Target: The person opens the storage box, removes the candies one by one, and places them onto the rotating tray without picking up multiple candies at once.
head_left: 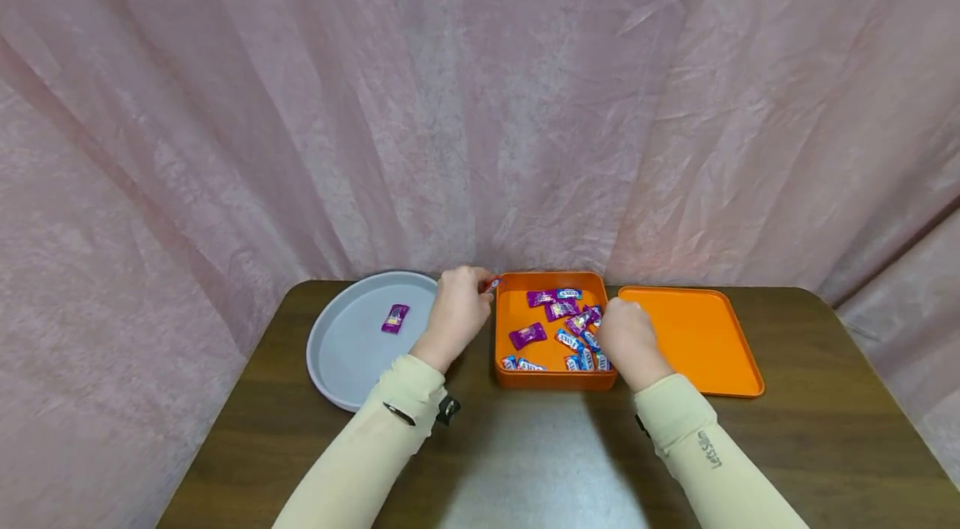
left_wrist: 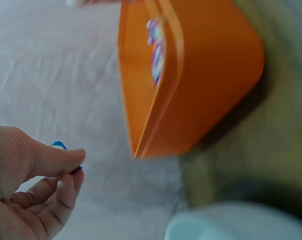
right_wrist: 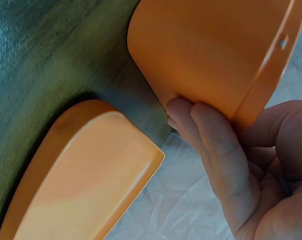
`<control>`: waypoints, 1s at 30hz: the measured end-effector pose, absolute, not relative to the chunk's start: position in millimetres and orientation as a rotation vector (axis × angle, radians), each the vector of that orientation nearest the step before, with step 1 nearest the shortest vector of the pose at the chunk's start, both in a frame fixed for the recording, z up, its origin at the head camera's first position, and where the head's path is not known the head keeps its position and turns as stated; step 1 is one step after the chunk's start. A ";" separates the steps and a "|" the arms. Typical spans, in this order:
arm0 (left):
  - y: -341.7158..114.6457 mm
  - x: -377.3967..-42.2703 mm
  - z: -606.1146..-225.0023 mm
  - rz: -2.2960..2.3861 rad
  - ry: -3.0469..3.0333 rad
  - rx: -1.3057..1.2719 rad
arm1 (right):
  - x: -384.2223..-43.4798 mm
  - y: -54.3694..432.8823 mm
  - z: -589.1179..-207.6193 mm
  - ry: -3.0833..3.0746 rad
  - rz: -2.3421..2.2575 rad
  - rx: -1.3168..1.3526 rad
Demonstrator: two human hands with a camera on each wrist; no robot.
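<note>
My left hand (head_left: 459, 308) pinches a small wrapped candy (head_left: 492, 285) between thumb and fingers, just left of the orange box (head_left: 555, 380). In the left wrist view a blue bit of the candy wrapper (left_wrist: 59, 145) pokes out above the thumb; the rest is hidden. Several purple-wrapped candies (head_left: 528, 336) and blue-and-white ones (head_left: 567, 339) lie inside the box. At the box's right side, my right hand (head_left: 630, 337) grips the wall, with fingers (right_wrist: 218, 142) along the outside and the thumb over the rim.
On the left stands a round grey tray (head_left: 345, 354) with one purple candy (head_left: 395, 318) on it. An orange lid (head_left: 697, 337) lies right of the box on the wooden table (head_left: 817, 412). Behind the table hangs a pink curtain (head_left: 540, 112).
</note>
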State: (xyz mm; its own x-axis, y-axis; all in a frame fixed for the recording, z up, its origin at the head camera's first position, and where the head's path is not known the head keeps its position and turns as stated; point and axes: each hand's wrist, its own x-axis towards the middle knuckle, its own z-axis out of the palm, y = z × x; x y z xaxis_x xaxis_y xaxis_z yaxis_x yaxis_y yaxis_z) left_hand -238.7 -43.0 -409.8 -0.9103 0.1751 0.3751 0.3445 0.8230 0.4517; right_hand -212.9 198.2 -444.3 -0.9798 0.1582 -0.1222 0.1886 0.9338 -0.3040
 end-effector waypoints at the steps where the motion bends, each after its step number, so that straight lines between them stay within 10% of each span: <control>1: -49.2 -241.1 -406.1 -0.758 -2.670 -0.373 | -213.0 198.0 -443.8 2.999 -0.482 0.264; 30: -212.3 -239.8 -413.7 -0.464 -3.089 0.240 | -211.6 190.0 -446.1 2.998 -0.498 0.250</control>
